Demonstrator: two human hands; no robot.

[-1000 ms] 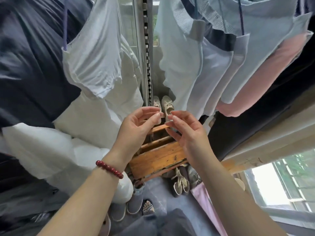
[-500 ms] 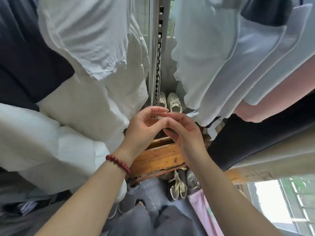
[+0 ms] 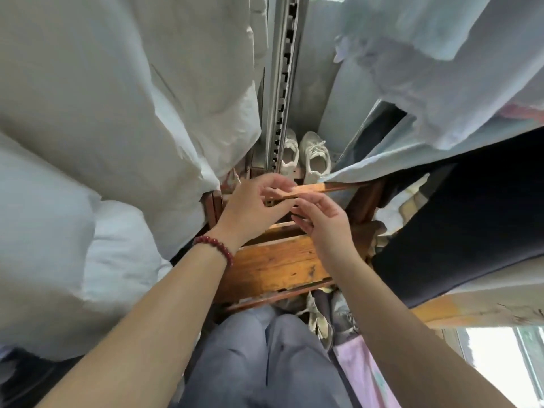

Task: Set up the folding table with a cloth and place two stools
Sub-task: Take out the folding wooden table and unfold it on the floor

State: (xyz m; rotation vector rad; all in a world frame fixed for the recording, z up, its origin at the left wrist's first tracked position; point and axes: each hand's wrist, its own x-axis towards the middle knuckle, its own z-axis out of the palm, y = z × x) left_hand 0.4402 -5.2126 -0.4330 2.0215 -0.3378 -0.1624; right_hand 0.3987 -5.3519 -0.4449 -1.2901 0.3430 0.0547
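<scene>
Your hands have dropped to the wood: left hand point(image 3: 256, 210) pinches the top slat point(image 3: 321, 189) of the folded wooden table point(image 3: 276, 266), stowed under hanging clothes point(image 3: 117, 113); right hand point(image 3: 326, 231) hovers slack-fingered beside. Unfolding, cloth and stools all remain.

Below you the floor is almost wholly hidden; what you see standing on it is a wooden frame point(image 3: 273, 269), orange-brown, its planks worn and scuffed; past its far end a pair of white sneakers point(image 3: 315, 157) sits side by side, heels toward you, the left one partly behind an upright notched metal rail point(image 3: 282, 83); whether they rest on the floor or on a low ledge you cannot tell; at the frame's near right corner lie worn shoes point(image 3: 318, 319), touching one another; just right of them, a pink cloth point(image 3: 362, 372).
</scene>
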